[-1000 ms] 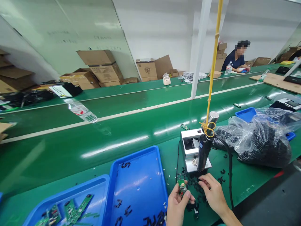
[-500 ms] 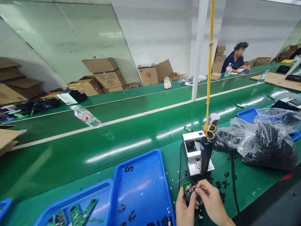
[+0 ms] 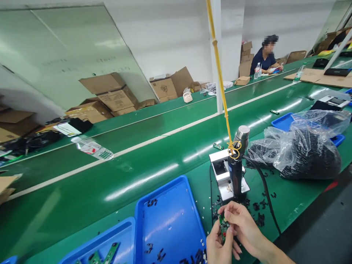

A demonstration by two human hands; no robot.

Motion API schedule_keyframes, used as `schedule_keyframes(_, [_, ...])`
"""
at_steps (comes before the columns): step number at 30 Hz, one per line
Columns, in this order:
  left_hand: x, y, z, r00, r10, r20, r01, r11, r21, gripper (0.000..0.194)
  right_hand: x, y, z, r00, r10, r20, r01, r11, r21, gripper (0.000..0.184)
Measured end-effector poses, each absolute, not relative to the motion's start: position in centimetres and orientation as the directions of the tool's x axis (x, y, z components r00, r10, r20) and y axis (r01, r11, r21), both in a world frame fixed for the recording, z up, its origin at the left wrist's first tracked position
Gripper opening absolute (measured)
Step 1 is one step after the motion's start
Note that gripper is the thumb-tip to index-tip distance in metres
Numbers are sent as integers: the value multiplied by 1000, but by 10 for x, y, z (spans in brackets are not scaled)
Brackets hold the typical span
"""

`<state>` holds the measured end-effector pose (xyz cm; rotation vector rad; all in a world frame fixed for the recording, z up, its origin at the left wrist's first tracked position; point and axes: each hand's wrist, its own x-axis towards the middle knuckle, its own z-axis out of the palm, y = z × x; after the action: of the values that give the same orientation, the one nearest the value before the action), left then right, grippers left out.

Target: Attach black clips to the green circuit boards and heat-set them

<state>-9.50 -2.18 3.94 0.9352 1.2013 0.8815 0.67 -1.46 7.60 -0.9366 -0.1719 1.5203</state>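
Note:
A small green circuit board [image 3: 223,226] with a red part and pale connectors is in front of me. My left hand [image 3: 218,245] grips its lower end between thumb and fingers. My right hand [image 3: 243,224] pinches the board's upper end; any small piece under those fingertips is hidden. Just beyond my hands hangs a black electric screwdriver [image 3: 235,178] on a yellow cord [image 3: 220,73], in front of a white screw feeder [image 3: 223,176]. Small black plastic clips [image 3: 260,220] lie scattered right of my hands.
A blue tray [image 3: 167,220] holding black clips stands left of my hands, beside another blue tray [image 3: 125,229] with circuit boards. Clear bags of black parts [image 3: 310,157] lie to the right. A plastic bottle [image 3: 93,148] lies farther left. A co-worker [image 3: 264,60] sits across the bench.
My right fingers have closed in over the board's upper end, where they held a small dark piece at its edge. The board has turned more upright. The camera view has shifted and tilted.

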Motion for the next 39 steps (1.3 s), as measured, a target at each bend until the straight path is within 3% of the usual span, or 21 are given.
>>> schedule_keyframes(8, [-101, -21, 27, 109, 962, -249, 135, 234, 963, 78, 4, -15, 70, 61, 890, -452, -764, -250, -595, 40])
schedule_keyframes(12, [-110, -18, 31, 139, 977, -159, 261, 118, 958, 62, 1, -15, 69, 82, 909, -408, -779, -197, -596, 35])
schedule_keyframes(16, [-119, -15, 38, 194, 980, 35, 341, -101, 935, 43, 4, -15, 69, 77, 942, -326, -767, -153, -623, 30])
schedule_keyframes(18, [-125, -14, 42, 248, 965, 81, 352, -167, 921, 37, 10, -16, 68, 71, 959, -273, -679, -154, -718, 24])
schedule_keyframes(22, [-138, -10, 54, 402, 915, 33, 367, -194, 910, 33, 32, -19, 71, 15, 992, -123, -319, -112, -941, 11])
schedule_keyframes(24, [-142, -6, 61, 508, 860, -49, 284, -114, 952, 42, 44, -20, 75, -31, 997, -77, -193, -81, -978, 6])
schedule_keyframes(27, [-139, -1, 67, 655, 717, -238, 63, 263, 963, 66, 58, -24, 80, -99, 994, -48, -149, -62, -987, 8])
schedule_keyframes(29, [-133, -1, 68, 729, 579, -365, -23, 553, 833, 67, 64, -27, 82, -137, 990, -45, -147, -65, -987, 7])
schedule_keyframes(31, [-127, -6, 69, 781, 455, -428, -37, 718, 695, 65, 70, -30, 84, -174, 984, -35, -110, -54, -992, 7])
schedule_keyframes(34, [-120, -15, 71, 790, 432, -434, -43, 746, 664, 60, 81, -33, 88, -264, 964, -24, -14, -29, -999, 12])
schedule_keyframes(39, [-113, -17, 72, 691, 600, -402, -159, 670, 726, 60, 94, -33, 93, -305, 951, -53, 198, 8, -980, 27])
